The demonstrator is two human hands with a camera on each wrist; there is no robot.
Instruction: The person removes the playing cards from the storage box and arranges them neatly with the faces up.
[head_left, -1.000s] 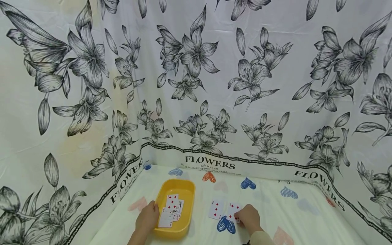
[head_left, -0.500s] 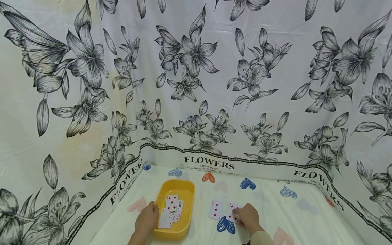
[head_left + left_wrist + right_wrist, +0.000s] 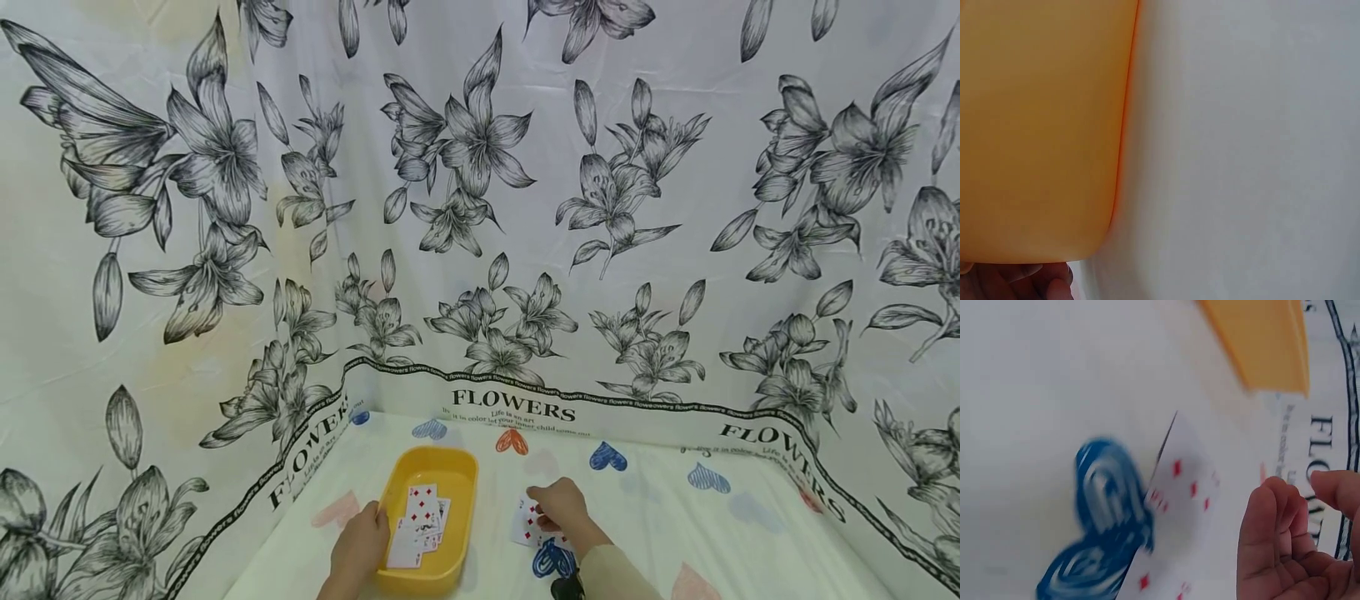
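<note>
My left hand [image 3: 362, 543] grips the left rim of a yellow rectangular tray [image 3: 463, 533], which holds several overlapping playing cards [image 3: 422, 504]. In the left wrist view, curled fingers [image 3: 1019, 281] show at the edge of the tray [image 3: 1035, 137]. My right hand [image 3: 562, 507] hovers over two face-up diamond cards on the cloth, fingers loosely bent and thumb apart, nothing between them. The left card, a three of diamonds [image 3: 1193, 489], lies beside a second diamond card [image 3: 1157, 575], mostly hidden by the hand in the head view.
A white cloth with printed hearts [image 3: 607, 456] covers the table. Flower-printed curtains [image 3: 480, 208] enclose the back and sides. A dark blue printed heart [image 3: 1107, 487] lies by the cards' near edge.
My right hand has let go of the right diamond card and moved left and slightly up, over the left card. My left hand stays on the tray.
</note>
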